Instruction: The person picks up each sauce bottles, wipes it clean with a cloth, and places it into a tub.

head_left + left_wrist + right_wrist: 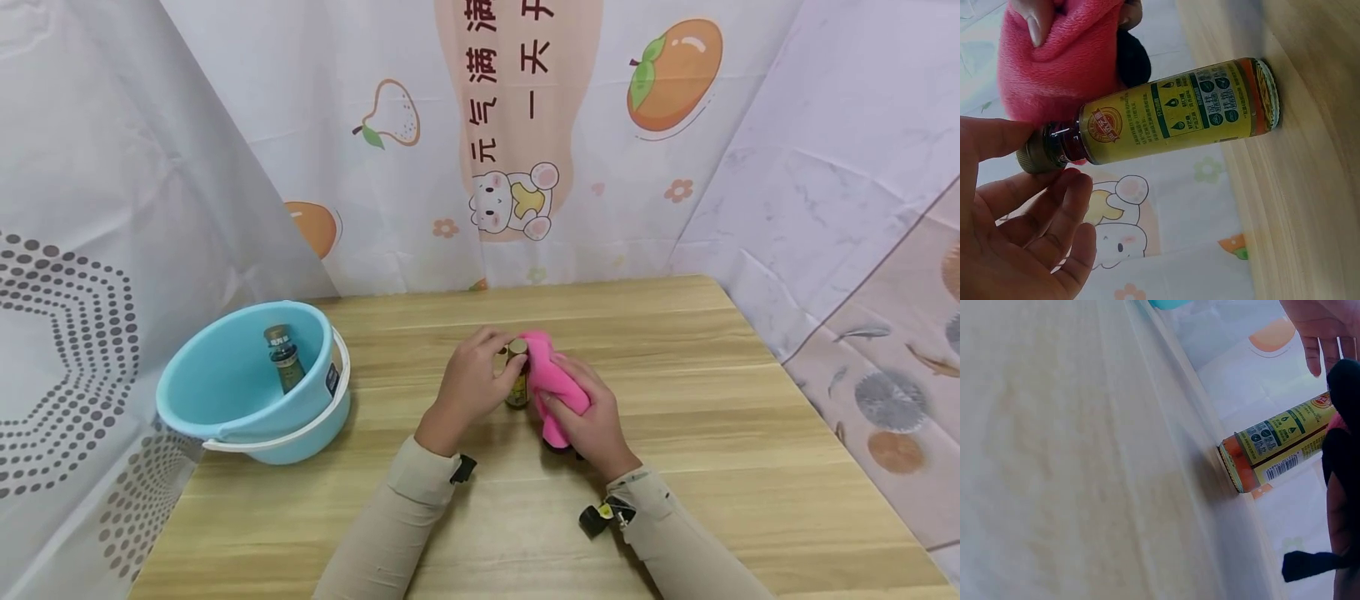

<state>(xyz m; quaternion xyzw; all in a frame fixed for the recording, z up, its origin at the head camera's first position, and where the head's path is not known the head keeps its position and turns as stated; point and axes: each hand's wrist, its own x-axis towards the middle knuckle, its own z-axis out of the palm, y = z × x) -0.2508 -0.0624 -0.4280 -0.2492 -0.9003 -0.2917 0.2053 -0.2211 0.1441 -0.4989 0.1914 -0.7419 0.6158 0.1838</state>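
A slim glass bottle (517, 392) with a yellow-green label and a gold cap stands upright over the table, its base right at the wood. My left hand (471, 371) pinches the cap between thumb and index finger; the other fingers curve loosely beside it in the left wrist view. My right hand (592, 417) grips a fluffy pink cloth (555, 383) bunched beside the bottle. The left wrist view shows the cloth (1060, 69) right at the bottle's neck, with a dark piece (1132, 59) under it. The right wrist view shows the bottle's lower label (1279, 444).
A light blue bucket (176, 392) with a white handle stands at the table's left side. Inside it leans another dark bottle (287, 358) with a brown cap. The wooden table (712, 400) meets a printed curtain (397, 192) at the back.
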